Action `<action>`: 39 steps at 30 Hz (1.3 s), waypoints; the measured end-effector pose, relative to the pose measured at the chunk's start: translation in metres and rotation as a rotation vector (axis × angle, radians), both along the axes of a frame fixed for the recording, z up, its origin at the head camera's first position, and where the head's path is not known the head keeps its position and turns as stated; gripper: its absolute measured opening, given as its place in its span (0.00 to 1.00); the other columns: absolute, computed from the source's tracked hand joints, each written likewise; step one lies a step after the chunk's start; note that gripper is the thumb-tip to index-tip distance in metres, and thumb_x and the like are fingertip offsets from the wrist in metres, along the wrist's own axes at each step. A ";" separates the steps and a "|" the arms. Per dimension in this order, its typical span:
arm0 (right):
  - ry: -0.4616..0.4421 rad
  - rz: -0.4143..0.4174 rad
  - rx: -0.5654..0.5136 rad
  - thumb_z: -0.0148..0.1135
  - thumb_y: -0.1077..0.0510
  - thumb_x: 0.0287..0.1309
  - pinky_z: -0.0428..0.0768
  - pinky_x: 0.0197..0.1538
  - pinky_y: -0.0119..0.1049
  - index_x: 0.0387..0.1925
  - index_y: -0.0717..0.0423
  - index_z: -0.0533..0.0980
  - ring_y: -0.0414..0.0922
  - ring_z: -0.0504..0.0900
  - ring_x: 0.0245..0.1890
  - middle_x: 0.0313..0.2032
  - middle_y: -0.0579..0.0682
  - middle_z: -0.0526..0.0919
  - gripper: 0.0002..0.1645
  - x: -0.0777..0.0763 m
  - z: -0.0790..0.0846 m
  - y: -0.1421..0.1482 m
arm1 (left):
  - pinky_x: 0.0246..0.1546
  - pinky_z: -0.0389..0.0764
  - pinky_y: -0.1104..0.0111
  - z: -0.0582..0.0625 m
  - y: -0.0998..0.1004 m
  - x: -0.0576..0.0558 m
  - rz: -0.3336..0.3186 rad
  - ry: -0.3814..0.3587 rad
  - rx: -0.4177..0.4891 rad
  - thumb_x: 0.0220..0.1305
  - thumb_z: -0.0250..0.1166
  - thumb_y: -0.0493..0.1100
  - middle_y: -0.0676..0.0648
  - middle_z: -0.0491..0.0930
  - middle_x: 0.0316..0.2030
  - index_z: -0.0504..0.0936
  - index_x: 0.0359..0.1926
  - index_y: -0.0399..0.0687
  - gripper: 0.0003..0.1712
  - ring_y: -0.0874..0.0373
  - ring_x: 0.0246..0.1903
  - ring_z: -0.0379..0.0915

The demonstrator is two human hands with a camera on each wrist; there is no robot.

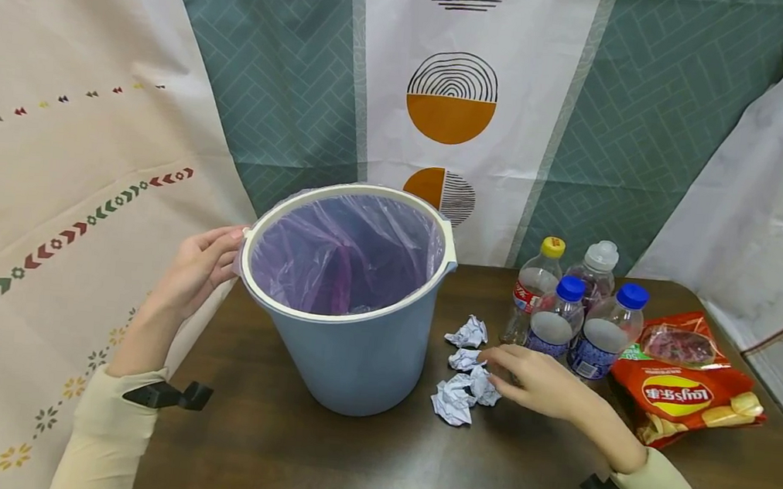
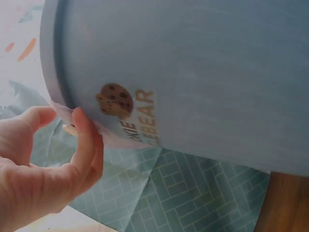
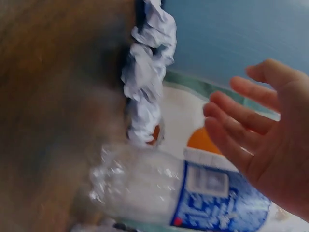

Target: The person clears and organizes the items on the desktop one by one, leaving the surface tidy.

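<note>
A blue trash can [image 1: 360,366] with a white rim and a translucent purple liner [image 1: 299,260] stands tilted on the table. My left hand [image 1: 196,270] pinches its rim at the left side; in the left wrist view the thumb and curled fingers [image 2: 84,145] lie on either side of the lined edge. On the right, several crumpled paper balls [image 1: 453,401] lie beside the can. Just over them hovers my right hand [image 1: 540,382], its fingers [image 3: 241,113] loosely spread and holding nothing in the right wrist view.
Several plastic bottles stand behind the right hand, among them a yellow-capped bottle [image 1: 533,288] and a blue-capped bottle [image 1: 606,333]. Right of them lies a red chip bag [image 1: 687,379]. Patterned cloth [image 1: 296,57] hangs behind the dark wooden table [image 1: 372,468].
</note>
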State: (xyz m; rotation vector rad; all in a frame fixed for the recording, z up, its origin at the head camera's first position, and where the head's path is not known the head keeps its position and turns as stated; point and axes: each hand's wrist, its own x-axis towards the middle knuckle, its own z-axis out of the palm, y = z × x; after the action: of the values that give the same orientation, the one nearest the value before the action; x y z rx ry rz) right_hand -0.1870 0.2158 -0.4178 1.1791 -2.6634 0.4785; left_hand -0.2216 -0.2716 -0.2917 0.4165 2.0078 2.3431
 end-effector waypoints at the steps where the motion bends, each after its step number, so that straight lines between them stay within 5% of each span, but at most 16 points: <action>1: -0.015 0.004 0.026 0.61 0.53 0.54 0.84 0.41 0.35 0.49 0.50 0.74 0.39 0.80 0.39 0.42 0.45 0.81 0.19 -0.001 -0.003 -0.002 | 0.34 0.84 0.76 0.001 0.000 0.000 -0.005 -0.007 0.003 0.67 0.51 0.37 0.50 0.80 0.37 0.75 0.45 0.40 0.09 0.64 0.34 0.80; 9: -0.146 -0.017 0.143 0.66 0.53 0.49 0.79 0.50 0.46 0.55 0.56 0.69 0.50 0.72 0.51 0.51 0.57 0.72 0.31 -0.007 -0.026 -0.014 | 0.35 0.83 0.77 0.004 -0.002 0.000 -0.058 -0.056 0.036 0.66 0.51 0.33 0.50 0.81 0.35 0.80 0.39 0.41 0.10 0.65 0.33 0.80; 16: -0.110 -0.016 0.174 0.71 0.56 0.41 0.80 0.47 0.47 0.53 0.59 0.69 0.51 0.72 0.49 0.49 0.58 0.72 0.35 -0.008 -0.035 -0.016 | 0.35 0.83 0.77 0.008 -0.004 -0.001 -0.096 -0.094 0.022 0.67 0.50 0.33 0.50 0.82 0.34 0.81 0.38 0.41 0.12 0.64 0.33 0.80; 29: -0.201 -0.095 0.216 0.73 0.58 0.37 0.84 0.38 0.41 0.52 0.59 0.71 0.47 0.79 0.38 0.48 0.59 0.74 0.36 -0.013 -0.034 -0.017 | 0.35 0.84 0.76 0.007 -0.005 -0.003 -0.105 -0.130 0.008 0.67 0.51 0.34 0.49 0.82 0.34 0.81 0.38 0.41 0.11 0.63 0.32 0.81; 39: -0.195 -0.124 0.166 0.72 0.58 0.37 0.83 0.35 0.38 0.51 0.59 0.73 0.47 0.79 0.38 0.46 0.58 0.76 0.34 -0.013 -0.017 -0.020 | 0.34 0.84 0.76 0.007 -0.004 -0.003 -0.116 -0.125 0.033 0.67 0.50 0.33 0.50 0.82 0.32 0.82 0.36 0.41 0.13 0.63 0.31 0.81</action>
State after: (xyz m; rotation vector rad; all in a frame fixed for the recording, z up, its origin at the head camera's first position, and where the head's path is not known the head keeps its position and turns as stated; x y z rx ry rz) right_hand -0.1996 0.1963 -0.4344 1.0484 -2.9729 0.3748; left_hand -0.2250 -0.2760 -0.2845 0.3681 1.8411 2.2756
